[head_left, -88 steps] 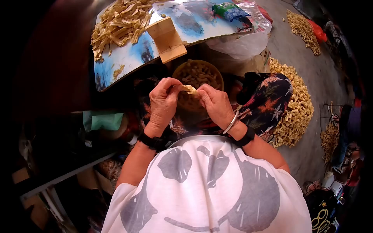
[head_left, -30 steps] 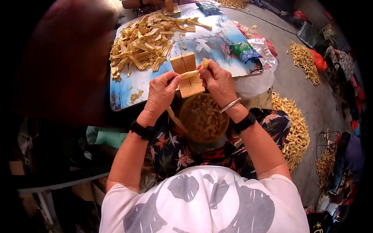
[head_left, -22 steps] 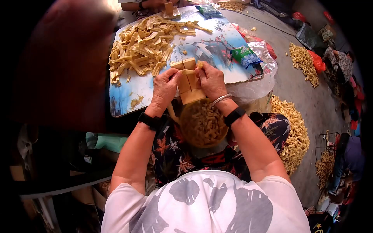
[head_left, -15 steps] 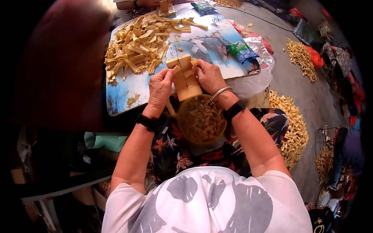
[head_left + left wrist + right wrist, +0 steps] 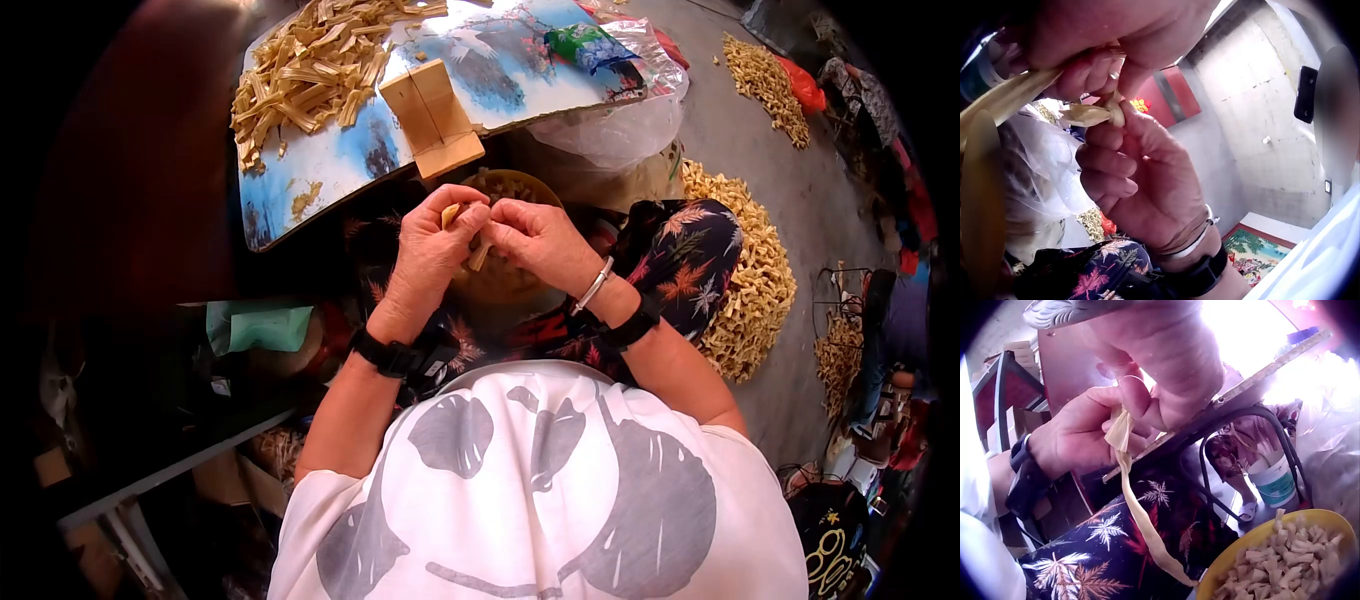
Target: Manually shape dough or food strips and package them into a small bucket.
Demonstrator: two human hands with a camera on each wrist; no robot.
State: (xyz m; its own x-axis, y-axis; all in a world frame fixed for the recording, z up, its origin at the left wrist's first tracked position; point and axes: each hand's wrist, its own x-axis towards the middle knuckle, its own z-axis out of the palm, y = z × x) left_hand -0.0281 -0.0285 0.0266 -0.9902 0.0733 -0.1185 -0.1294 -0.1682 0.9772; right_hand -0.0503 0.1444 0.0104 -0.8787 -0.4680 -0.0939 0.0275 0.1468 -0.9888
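Both hands meet over a yellow bowl (image 5: 548, 192). A pale yellow strip is pinched between the left hand (image 5: 425, 255) and right hand (image 5: 552, 250). Seen from the left wrist, a knotted piece (image 5: 1088, 115) lies at the fingertips of the right hand (image 5: 1147, 172), with the left hand (image 5: 1110, 28) above. In the right wrist view the left hand (image 5: 1075, 434) holds a folded bit (image 5: 1120, 432), a long tail (image 5: 1147, 528) hanging below; the right hand (image 5: 1163, 359) pinches close beside it, its fingertips partly hidden. A slotted wooden stand (image 5: 430, 112) is at the table edge, untouched.
Loose strips (image 5: 320, 70) are heaped on the painted table (image 5: 350, 165). A green packet (image 5: 588, 47) and a plastic bag (image 5: 610, 130) are at its right side. Knotted pieces lie in a large floor pile (image 5: 755, 290) beside the patterned trouser leg (image 5: 690, 260).
Both hands have come back from the wooden stand to above the bowl and moved together. The strip that crossed the stand is now bunched at the fingertips. The head view has shifted.
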